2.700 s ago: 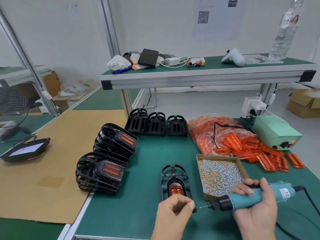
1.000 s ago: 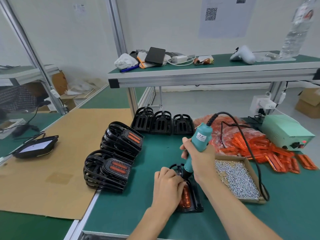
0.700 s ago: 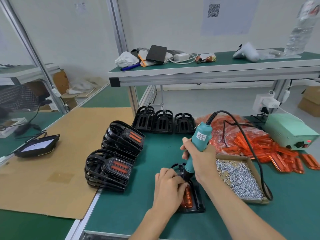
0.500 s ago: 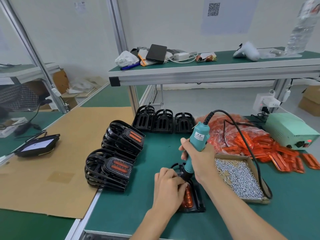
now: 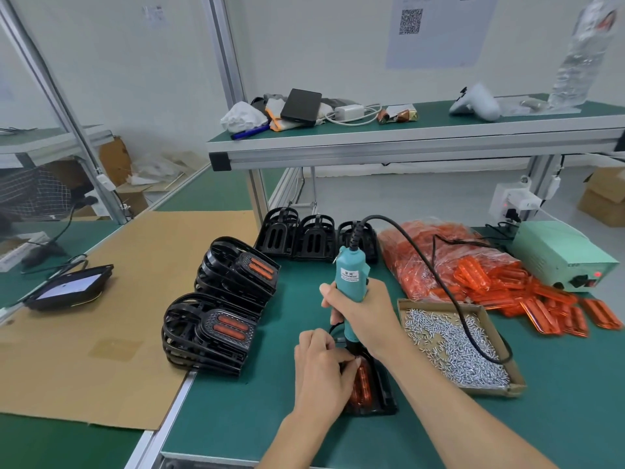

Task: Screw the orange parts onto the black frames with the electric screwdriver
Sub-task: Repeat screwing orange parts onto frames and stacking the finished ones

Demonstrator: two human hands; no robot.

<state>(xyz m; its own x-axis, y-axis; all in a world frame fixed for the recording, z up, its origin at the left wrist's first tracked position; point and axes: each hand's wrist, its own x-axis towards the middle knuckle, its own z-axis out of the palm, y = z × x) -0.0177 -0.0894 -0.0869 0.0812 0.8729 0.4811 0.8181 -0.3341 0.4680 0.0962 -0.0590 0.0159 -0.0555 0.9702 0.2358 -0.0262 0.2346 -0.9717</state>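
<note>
A black frame [image 5: 384,389] lies flat on the green mat near the front edge, with an orange part [image 5: 362,384] seated in it. My left hand [image 5: 321,370] rests on the frame's left side, fingers curled against the orange part. My right hand [image 5: 362,313] grips the teal electric screwdriver [image 5: 350,282] upright, its tip down on the frame's far end; the tip itself is hidden behind my hands. A cardboard tray of silver screws [image 5: 453,346] sits just right of the frame.
Two stacks of finished frames [image 5: 216,330] stand to the left, and three bare black frames [image 5: 314,236] at the back. A bag and loose pile of orange parts [image 5: 473,275] lies right, beside a green power supply [image 5: 561,255]. The screwdriver's cable [image 5: 439,282] arcs over the tray.
The screwdriver went from lying level in my right hand beside the frame to standing upright on it. My left hand moved onto the frame. In the last second both hands stay nearly still.
</note>
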